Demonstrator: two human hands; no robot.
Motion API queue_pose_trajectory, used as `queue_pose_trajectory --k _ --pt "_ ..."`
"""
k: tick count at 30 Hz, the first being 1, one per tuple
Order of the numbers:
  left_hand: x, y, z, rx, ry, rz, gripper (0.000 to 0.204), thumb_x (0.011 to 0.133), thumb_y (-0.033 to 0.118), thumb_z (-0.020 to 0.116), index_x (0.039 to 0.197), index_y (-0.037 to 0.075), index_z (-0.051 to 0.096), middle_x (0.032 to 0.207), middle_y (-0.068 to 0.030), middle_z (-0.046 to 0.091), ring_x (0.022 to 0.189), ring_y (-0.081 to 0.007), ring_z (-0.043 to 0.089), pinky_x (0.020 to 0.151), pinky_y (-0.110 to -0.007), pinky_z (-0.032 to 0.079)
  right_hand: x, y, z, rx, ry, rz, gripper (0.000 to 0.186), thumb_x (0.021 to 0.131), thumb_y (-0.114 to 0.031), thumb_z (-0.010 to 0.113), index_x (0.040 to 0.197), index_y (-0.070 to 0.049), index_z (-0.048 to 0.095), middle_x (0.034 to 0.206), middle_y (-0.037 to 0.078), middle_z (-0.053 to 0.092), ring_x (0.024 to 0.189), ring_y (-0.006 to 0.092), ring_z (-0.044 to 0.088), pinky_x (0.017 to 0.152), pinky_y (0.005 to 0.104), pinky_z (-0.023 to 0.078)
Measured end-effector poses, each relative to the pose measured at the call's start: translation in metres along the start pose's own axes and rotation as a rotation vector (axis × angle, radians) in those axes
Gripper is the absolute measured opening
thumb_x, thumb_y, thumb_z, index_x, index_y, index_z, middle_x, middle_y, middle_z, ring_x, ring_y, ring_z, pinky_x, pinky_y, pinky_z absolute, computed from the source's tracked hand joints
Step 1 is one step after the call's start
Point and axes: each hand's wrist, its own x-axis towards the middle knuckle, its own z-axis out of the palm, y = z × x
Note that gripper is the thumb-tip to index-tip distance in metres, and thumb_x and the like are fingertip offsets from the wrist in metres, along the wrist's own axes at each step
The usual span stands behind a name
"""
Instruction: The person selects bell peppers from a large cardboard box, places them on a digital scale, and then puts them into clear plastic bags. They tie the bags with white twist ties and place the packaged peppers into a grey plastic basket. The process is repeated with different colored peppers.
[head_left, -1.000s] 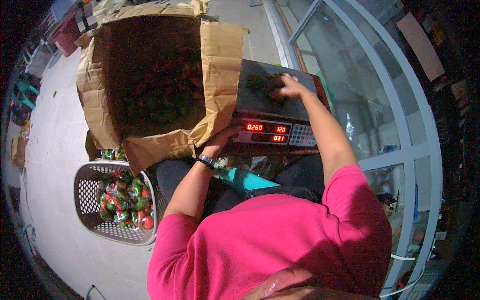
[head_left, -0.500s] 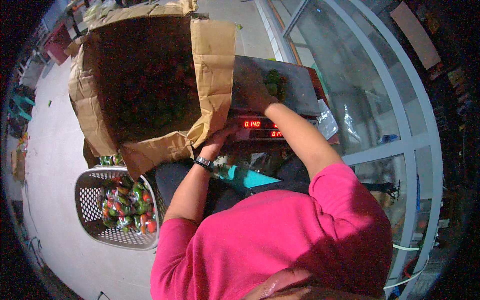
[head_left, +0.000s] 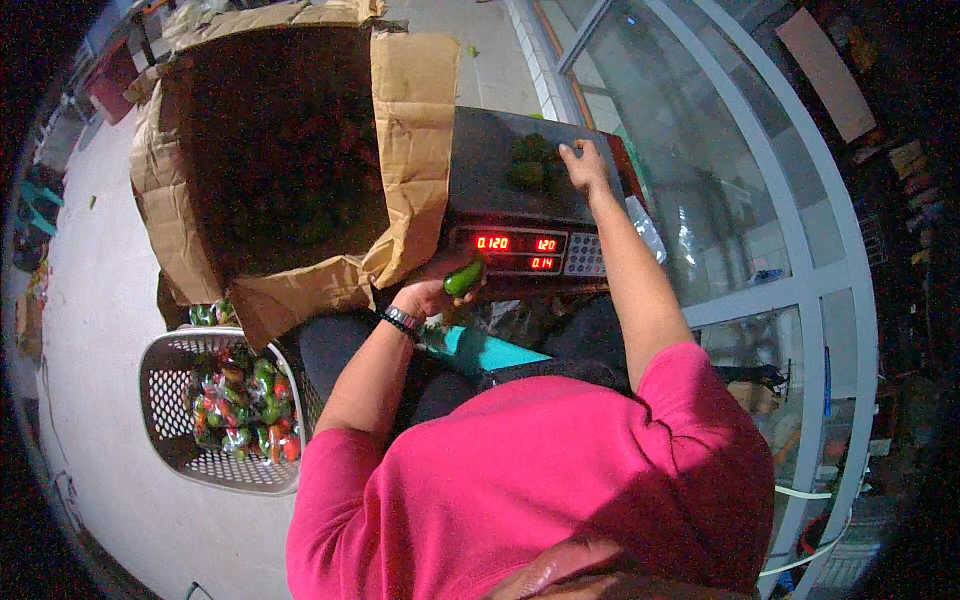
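Note:
My left hand is closed around a green pepper, just in front of the digital scale's lit display. The scale has a flat dark platform with a small pile of green peppers on it. Beside that pile, on its right, is my right hand, thumb and fingers slightly apart and nothing visible between them. Close by on the left, a large open cardboard box leans toward me; its shadowed inside holds dim red and green produce, hard to make out.
A grey plastic basket with bagged red and green peppers stands on the floor at lower left. A turquoise object lies near my lap. Glass panels in a grey frame border the right side.
My right hand has shifted right, to the far side of the peppers on the scale. A green pepper now shows in my left hand. The scale's red digits have changed.

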Motion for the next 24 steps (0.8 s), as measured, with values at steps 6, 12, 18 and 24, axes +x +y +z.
queue_pose_trajectory --k 6,12,18,24 --pt "0.026 -0.011 -0.057 -0.183 -0.450 -0.236 0.038 0.086 0.011 0.039 0.123 0.008 0.036 0.101 -0.0091 0.055 0.068 -0.0165 0.056 0.056 -0.023 0.047 0.052 0.032 0.012 0.226 -0.348 0.229 0.038 0.071 -0.031 0.062 0.096 -0.004 0.056 0.079 0.009 0.058 0.077 0.0210 0.056 0.068 0.0341 0.042" --pt "0.027 -0.012 -0.042 -0.155 -0.499 -0.156 0.045 0.085 0.012 0.042 0.128 0.016 0.030 0.104 -0.0095 0.054 0.075 -0.0161 0.056 0.058 -0.022 0.048 0.008 0.003 -0.045 1.229 -0.242 0.157 0.024 0.073 -0.012 0.056 0.096 -0.007 0.053 0.083 0.005 0.057 0.085 0.0181 0.056 0.071 0.0339 0.044" --pt "0.019 -0.006 -0.022 0.020 -0.419 -0.147 0.039 0.086 0.021 0.046 0.124 0.017 0.036 0.098 -0.0055 0.055 0.065 -0.0120 0.055 0.055 -0.019 0.048 -0.014 0.012 -0.052 1.546 -0.256 0.187 0.025 0.065 -0.001 0.050 0.090 -0.006 0.049 0.077 0.008 0.050 0.075 0.0224 0.052 0.065 0.0380 0.043" --pt "-0.006 0.008 0.004 0.132 -0.108 -0.223 0.043 0.080 0.041 0.051 0.113 0.013 0.047 0.086 -0.0058 0.059 0.068 -0.0133 0.055 0.055 -0.023 0.046 -0.021 0.007 -0.029 0.655 -0.485 0.364 0.041 0.073 -0.025 0.061 0.109 -0.012 0.047 0.081 0.002 0.052 0.052 0.0110 0.044 0.040 0.0242 0.034"
